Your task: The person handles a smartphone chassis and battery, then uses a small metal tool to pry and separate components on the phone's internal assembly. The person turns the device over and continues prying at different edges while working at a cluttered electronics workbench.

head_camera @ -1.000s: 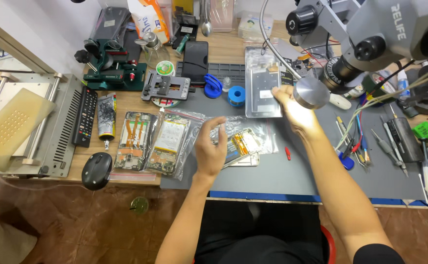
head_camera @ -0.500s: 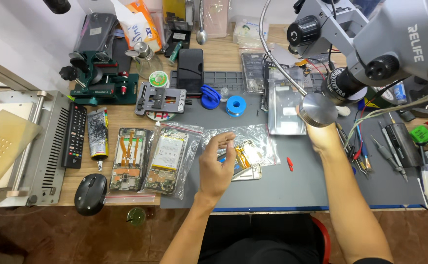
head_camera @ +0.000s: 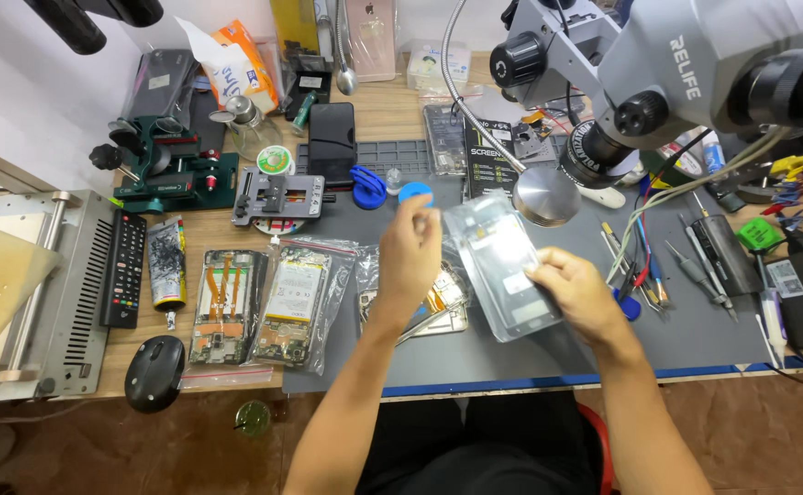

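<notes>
My right hand [head_camera: 577,295] grips the lower right of a clear plastic package [head_camera: 500,261] with a phone-shaped part inside, and holds it tilted above the grey work mat [head_camera: 686,335]. My left hand [head_camera: 410,249] is raised beside the package, back to the camera. Its fingers meet the package's upper left edge, and the grip itself is partly hidden. Just behind the left fingertips sits a blue spool [head_camera: 415,192]. Under my left wrist lies a bagged phone frame [head_camera: 443,302].
A microscope [head_camera: 658,82] and a round lamp head [head_camera: 546,195] hang over the mat's right. Bagged phone boards [head_camera: 293,302] lie left, with a remote [head_camera: 126,270], a mouse [head_camera: 154,371] and a green vise [head_camera: 177,174]. Tweezers and screwdrivers [head_camera: 695,261] lie right.
My right hand brought the clear package down from under the lamp toward me. My left hand rose off the bagged parts to the package's left edge.
</notes>
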